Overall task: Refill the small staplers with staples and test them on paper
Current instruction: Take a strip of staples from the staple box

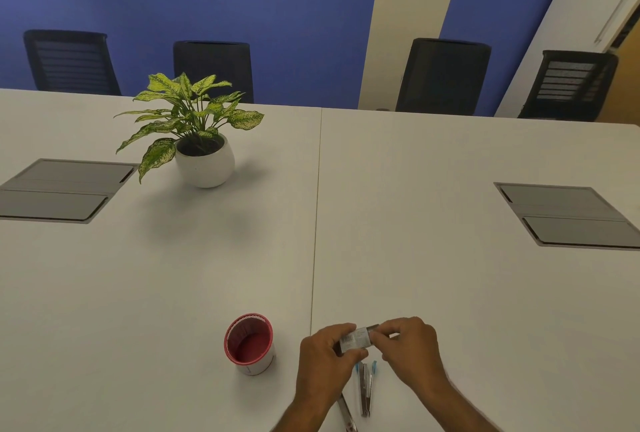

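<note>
My left hand grips a small white staple box with a barcode on it, low in the middle of the view. My right hand pinches the box's right end, where a dark inner part shows. Just below the hands a small stapler with blue tips lies on the white table, its metal arms spread apart. A second small stapler lies by my left wrist, partly hidden, with a red tip at the bottom edge. No paper is in sight.
A red-lined cylindrical holder stands left of my hands. A potted plant in a white pot sits farther back on the left. Grey cable hatches are set into the table. Black chairs line the far side.
</note>
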### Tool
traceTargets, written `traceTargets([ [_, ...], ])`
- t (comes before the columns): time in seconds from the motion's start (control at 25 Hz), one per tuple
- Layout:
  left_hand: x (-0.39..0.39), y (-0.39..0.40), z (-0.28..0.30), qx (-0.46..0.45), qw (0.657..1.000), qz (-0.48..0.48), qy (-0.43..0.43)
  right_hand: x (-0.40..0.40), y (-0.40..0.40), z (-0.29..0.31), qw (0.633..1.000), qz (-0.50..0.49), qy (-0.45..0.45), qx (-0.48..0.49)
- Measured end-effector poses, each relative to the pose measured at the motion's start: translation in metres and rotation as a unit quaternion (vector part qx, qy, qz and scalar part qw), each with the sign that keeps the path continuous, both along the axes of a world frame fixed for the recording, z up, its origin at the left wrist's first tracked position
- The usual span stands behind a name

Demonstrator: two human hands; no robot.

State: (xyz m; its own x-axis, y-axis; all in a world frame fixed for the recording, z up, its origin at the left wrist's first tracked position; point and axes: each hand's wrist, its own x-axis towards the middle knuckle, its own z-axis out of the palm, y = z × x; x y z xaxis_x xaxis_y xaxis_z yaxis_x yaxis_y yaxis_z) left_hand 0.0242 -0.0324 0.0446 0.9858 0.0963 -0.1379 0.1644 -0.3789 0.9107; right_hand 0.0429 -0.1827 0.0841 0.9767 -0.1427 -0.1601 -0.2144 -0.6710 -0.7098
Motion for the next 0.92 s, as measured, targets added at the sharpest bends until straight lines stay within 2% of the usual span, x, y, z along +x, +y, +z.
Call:
traceTargets([
  [0.08,-0.001,-0.001,-0.001,0.003,1.0,0.005,-0.007,0.001,0.002,0.0,1.0,0.001,0.002,0.005],
  [0.32,-0.001,-0.002,-0.003,0.015,1.0,-0.002,-0.011,0.004,-0.001,-0.002,0.986,-0.082,0.071,0.124],
  [0.72,-0.001,-0.002,-0.006,0.028,1.0,-0.011,-0.008,0.002,-0.002,-0.011,0.972,-0.116,0.068,0.19],
  [0.92,-0.002,0.008,-0.015,0.026,0.999,-0.008,0.026,0.007,-0.011,-0.016,0.941,-0.17,0.076,0.283],
])
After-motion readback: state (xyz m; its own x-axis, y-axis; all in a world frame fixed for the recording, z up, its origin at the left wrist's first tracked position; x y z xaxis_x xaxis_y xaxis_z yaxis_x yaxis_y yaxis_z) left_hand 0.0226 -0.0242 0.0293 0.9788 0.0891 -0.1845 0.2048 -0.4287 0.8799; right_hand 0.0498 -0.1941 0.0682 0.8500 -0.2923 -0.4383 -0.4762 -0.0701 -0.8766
